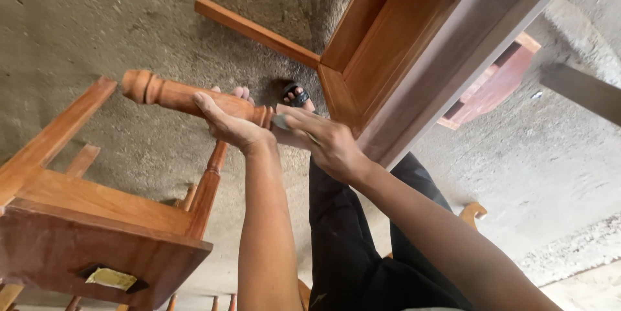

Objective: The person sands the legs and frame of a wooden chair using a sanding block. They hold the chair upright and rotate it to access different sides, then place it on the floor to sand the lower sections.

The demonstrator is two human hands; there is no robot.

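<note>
- Left hand wrapped round a turned wooden leg, fingers curled over the far side, thumb on the near side; leg gripped firm, held up in the air roughly level, well clear of the floor.
- Right hand at the near end of the leg, fingers closed on a small grey piece, looks like a scrap of sandpaper, pressed against the ringed collar of the leg. Exact material too small to tell.
- Far end of the leg, with its turned rings and knob, bare and smooth, even reddish-brown tone; no rough patches visible along the shaft from here.
- Judgement: rubbing-down of the leg under way, work now at the collar end next to the right hand; shaft and far knob look finished or near it, underside hidden so cannot confirm.
- Leg loose, not fitted to anything; joining to a frame not yet done as far as visible.
- Wooden stool or chair frame at lower left, tipped, with one turned leg already in place and a square mortise with a yellowish patch in its face.
- Large wooden frame leaning in at upper right, just beside the right hand, not touching the held leg.
- Sandalled foot on the floor below the hands; dark trousers under the forearms.
</note>
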